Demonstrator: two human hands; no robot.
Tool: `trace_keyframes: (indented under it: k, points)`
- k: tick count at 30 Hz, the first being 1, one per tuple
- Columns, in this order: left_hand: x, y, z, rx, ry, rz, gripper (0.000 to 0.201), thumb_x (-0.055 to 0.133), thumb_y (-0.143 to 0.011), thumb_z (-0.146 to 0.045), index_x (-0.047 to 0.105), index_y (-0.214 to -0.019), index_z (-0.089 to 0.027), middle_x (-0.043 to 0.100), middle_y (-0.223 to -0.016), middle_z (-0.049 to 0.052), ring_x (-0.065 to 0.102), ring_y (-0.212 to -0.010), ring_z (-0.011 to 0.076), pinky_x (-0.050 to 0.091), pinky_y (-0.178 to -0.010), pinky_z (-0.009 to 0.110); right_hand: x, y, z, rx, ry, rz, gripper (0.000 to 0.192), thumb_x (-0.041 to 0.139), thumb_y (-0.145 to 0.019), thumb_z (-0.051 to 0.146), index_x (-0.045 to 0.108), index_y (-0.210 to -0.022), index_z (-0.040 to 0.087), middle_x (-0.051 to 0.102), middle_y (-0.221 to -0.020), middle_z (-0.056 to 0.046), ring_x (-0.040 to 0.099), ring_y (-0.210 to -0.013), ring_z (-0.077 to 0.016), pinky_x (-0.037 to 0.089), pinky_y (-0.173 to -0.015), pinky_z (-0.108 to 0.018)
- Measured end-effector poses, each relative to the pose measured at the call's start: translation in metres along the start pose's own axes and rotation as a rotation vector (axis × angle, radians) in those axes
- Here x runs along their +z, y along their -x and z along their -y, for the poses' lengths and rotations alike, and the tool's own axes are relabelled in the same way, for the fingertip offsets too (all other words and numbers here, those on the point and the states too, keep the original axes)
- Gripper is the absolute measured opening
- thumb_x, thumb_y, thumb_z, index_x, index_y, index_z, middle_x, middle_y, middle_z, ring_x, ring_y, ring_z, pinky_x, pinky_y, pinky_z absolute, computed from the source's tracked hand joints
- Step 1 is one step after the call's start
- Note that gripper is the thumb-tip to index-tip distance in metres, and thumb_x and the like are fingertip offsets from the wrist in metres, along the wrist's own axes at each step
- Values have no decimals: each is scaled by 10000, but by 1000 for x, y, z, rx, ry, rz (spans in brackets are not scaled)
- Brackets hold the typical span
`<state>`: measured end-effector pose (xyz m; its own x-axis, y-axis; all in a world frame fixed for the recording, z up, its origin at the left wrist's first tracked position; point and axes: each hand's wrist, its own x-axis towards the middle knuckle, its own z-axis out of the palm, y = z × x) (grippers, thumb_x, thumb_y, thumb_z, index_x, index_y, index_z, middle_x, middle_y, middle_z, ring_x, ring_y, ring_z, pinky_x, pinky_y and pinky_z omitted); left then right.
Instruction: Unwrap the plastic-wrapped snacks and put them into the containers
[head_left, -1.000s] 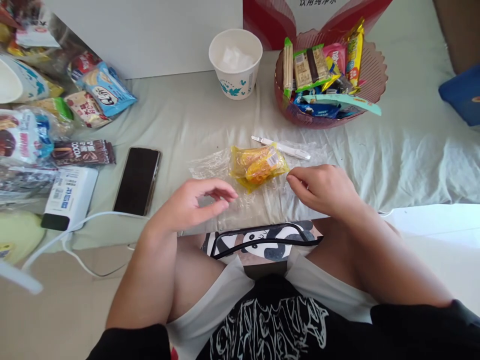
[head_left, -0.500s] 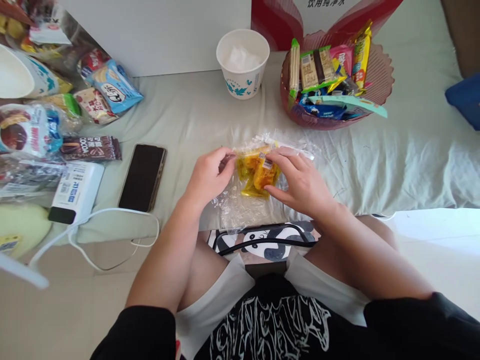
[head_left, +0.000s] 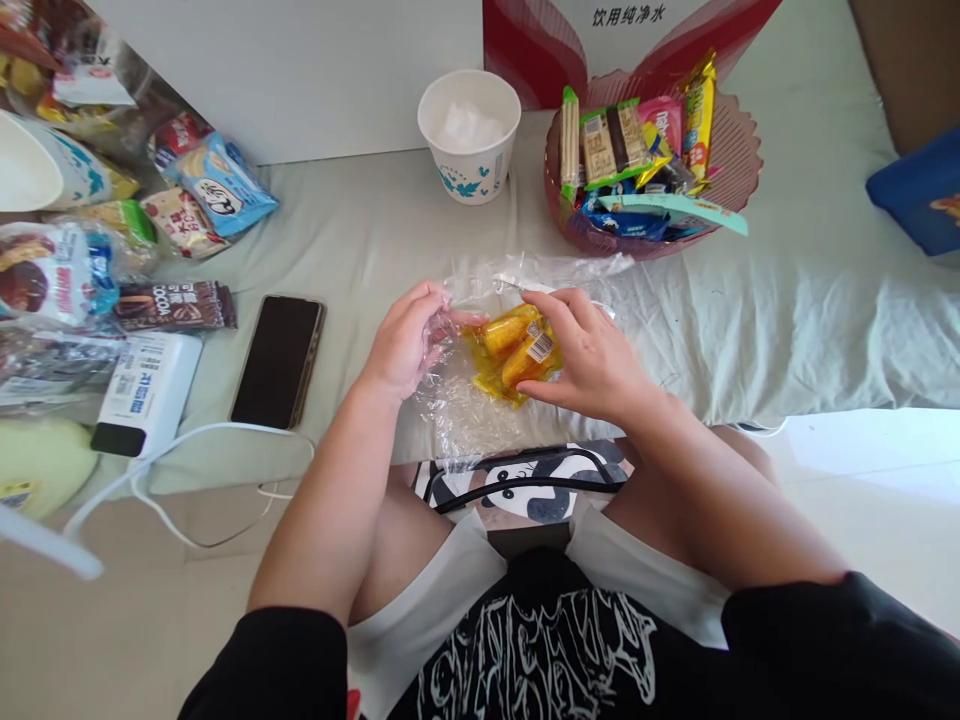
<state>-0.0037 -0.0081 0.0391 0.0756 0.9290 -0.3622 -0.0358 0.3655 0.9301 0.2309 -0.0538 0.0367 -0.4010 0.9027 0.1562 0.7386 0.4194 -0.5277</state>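
Hands at work: left hand (head_left: pixel 405 340) pinches clear plastic bag (head_left: pixel 465 410); right hand (head_left: pixel 592 360), at three o'clock of it, grips yellow snack packet (head_left: pixel 510 345).

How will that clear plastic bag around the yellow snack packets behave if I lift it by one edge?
Likely floppy: the clear plastic bag lies crumpled and creased on the sheet. Probably light and slippery, being thin glossy film. The yellow snack packets may slide, since the right hand steadies them.

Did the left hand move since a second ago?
Yes. The left hand went up and away from the body to the clear plastic bag, judged against the black phone.
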Motion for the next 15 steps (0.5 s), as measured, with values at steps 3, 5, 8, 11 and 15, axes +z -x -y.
trace_keyframes:
  k: [3,5,8,11,15]
  points:
    - [3,-2,-3,-33,39,-4,195,626,-831,-379,512,-780,-230,782,-804,76,594,-486,154,151,-355,203,-2,1,1,5,7,32,815,831,-760,424,515,-1471,185,524,-1438,-220,601,-1262,-383,544,-1044,-564]
    - [5,-4,-3,-26,55,-34,235,645,-828,-407,497,-781,-230,763,-768,72,663,-522,180,143,-348,199,-3,2,1,-20,2,22,705,835,-765,412,569,-1380,195,453,-1525,-224,548,-1349,-394,528,-1076,-563]
    - [6,-8,-2,14,72,-175,266,638,-838,-415,460,-762,-234,740,-750,56,734,-605,198,136,-340,201,-4,3,2,-71,12,-2,592,839,-771,399,603,-1275,199,495,-1503,-214,530,-1368,-398,512,-1083,-569]
    - [4,-14,-1,54,53,-351,233,598,-859,-350,450,-721,-233,736,-749,38,741,-651,176,246,-356,206,-6,6,2,-87,37,8,494,811,-803,412,622,-1200,187,622,-1295,-189,613,-1175,-373,540,-982,-552]
    - [2,-19,2,113,22,-431,211,564,-874,-277,465,-693,-236,713,-677,21,689,-612,149,407,-446,218,-6,11,-2,-148,-9,-1,339,742,-877,388,624,-1120,184,618,-1220,-159,641,-1015,-288,563,-780,-407]
